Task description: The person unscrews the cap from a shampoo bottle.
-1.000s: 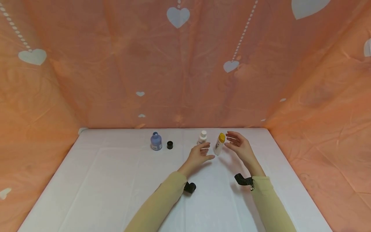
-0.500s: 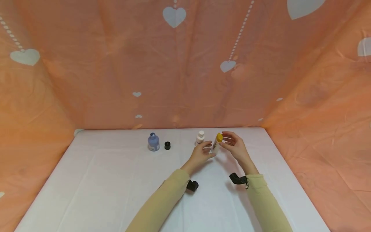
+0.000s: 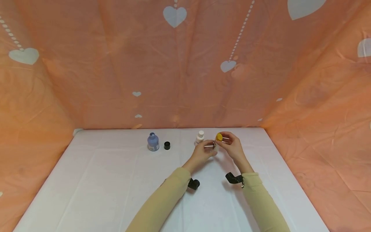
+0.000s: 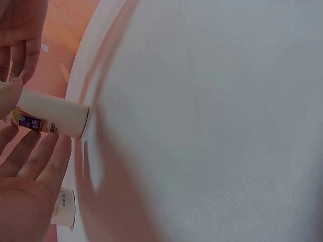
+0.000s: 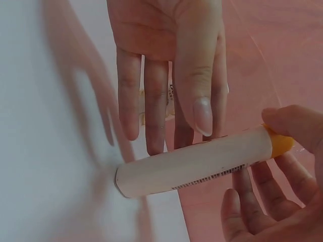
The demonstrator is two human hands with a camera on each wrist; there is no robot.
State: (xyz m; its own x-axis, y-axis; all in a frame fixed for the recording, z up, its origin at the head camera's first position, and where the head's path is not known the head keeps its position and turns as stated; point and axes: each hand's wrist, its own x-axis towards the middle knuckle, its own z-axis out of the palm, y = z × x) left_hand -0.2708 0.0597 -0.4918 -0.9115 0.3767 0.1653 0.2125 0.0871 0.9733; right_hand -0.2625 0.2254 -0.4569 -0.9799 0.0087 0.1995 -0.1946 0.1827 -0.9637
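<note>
A slim white bottle (image 5: 197, 164) with a yellow cap (image 3: 219, 137) stands on the white table, a barcode along its side in the right wrist view. My right hand (image 3: 233, 146) pinches the cap between thumb and fingers. Around the lower body, my left hand (image 3: 202, 152) keeps its fingers and thumb nearly straight, close against the bottle; firm contact cannot be made out. Just behind the left hand is a small white bottle (image 3: 199, 138) with a white cap, partly covered by that hand.
A blue bottle (image 3: 153, 142) without a cap stands farther left, and a black cap (image 3: 167, 145) lies beside it. The white table (image 3: 116, 187) meets an orange cloth wall (image 3: 179, 80) with heart prints at the back and sides. Dark wrist cameras (image 3: 193, 184) are on both wrists.
My right hand has moved left from beside the yellow-capped bottle and now has hold of its cap. My left hand has come slightly right, closer around the body. The other bottles stay put.
</note>
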